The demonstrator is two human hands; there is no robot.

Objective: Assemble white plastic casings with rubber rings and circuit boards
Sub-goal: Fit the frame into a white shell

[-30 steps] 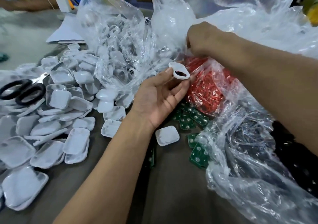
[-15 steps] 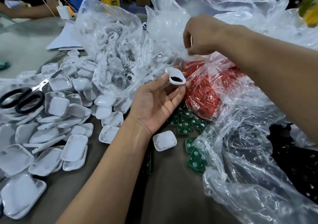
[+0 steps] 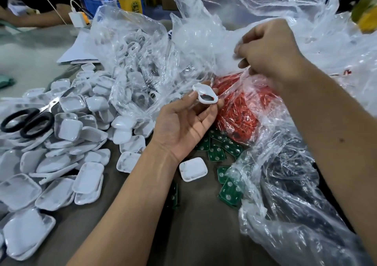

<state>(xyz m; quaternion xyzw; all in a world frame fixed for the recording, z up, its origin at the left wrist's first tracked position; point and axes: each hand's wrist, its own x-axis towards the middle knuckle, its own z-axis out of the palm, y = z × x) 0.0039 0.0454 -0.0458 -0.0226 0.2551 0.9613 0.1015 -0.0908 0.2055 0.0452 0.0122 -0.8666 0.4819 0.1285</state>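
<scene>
Head view: far left of the fingers, a heap of white casings [image 3: 61, 155] spreads over the bench [image 3: 204, 235] and runs off the left and bottom edges, so its full extent is cut off. Black-handled scissors [image 3: 28, 121] lie on top of the heap. Behind it, a clear bag [image 3: 130, 61] holds more white parts, blurred by the creased film. The left hand [image 3: 183, 129] is palm up, its fingers [image 3: 206, 116] and thumb pinching one white casing [image 3: 205, 94] at the tips; a dark piece with a red trace sits inside it, too small to identify. Just below that wrist a single casing [image 3: 192, 168] lies open side up on the bench, with green circuit boards [image 3: 218, 151] to its right, some half under plastic. Right of the left fingertips, a bag of red rubber rings [image 3: 244, 106] shows through wrinkled film. The right hand [image 3: 271, 49] is above it, fingers curled and gripping the bag's plastic; the fingertips are hidden behind the film and the knuckles. Farther right, dark contents under a large plastic sheet [image 3: 295, 194] cannot be made out. Compared with half a second ago, the right hand has risen and pulled the film up with it, while the left hand holds the casing in much the same place.
</scene>
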